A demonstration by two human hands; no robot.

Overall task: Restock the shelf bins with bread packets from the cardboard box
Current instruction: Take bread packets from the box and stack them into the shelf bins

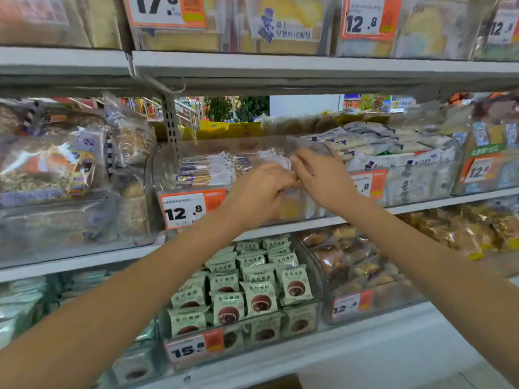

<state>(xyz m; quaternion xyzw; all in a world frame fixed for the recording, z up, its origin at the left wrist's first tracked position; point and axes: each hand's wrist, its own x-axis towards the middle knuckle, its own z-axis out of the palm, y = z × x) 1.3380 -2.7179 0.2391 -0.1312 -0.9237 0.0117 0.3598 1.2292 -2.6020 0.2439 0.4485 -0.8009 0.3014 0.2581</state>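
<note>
Clear-wrapped bread packets with white and purple printing lie in a row inside a clear plastic shelf bin on the middle shelf, where both hands meet. The left hand has its fingers curled over the bin's front area, and the right hand reaches in with fingers bent down onto a packet at the top of the pile; motion blur hides the fingertips, so I cannot tell whether either hand pinches a packet or only presses on it. On the bin's front hangs a white and orange price tag reading "12.8".

Just to the right, a second clear bin holds white packets with blue print, stacked high, with another orange-edged tag partly hidden behind the right wrist. To the left, large clear bags of brown baked goods fill a neighbouring bin.

On the shelf below, pale green packets printed with Chinese characters and a chocolate-coloured round cake stand upright in a clear bin tagged "15.8"; beside them is a bin of golden-brown rolls in clear wrap, tagged "12.8".

The top shelf carries tags reading "17.8" and "12.8". The grey metal shelf edge runs across, and through the gap behind the middle bins a store aisle and green plants show.
</note>
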